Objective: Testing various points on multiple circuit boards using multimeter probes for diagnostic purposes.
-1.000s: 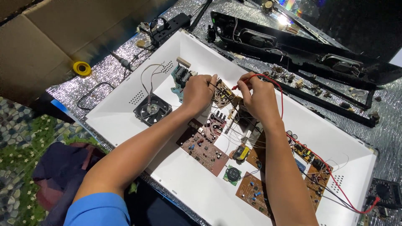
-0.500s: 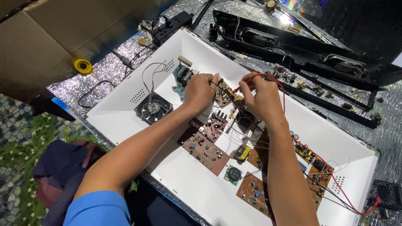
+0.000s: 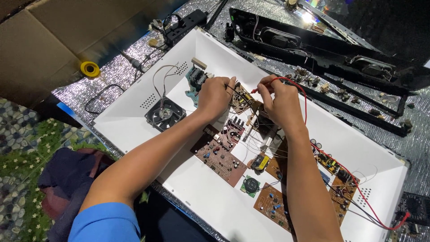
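Head view: both hands' fingers [image 3: 233, 85] hide the probe tips over a circuit board [image 3: 244, 99].

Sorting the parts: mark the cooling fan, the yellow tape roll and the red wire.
cooling fan [image 3: 165, 114], head view, on its hub.
yellow tape roll [image 3: 90, 68], head view, on its ring.
red wire [image 3: 305, 101], head view, beside the right wrist.

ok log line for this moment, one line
left hand: black probe on small board | right hand: red probe, red lead | in white tray | fan left, untouched
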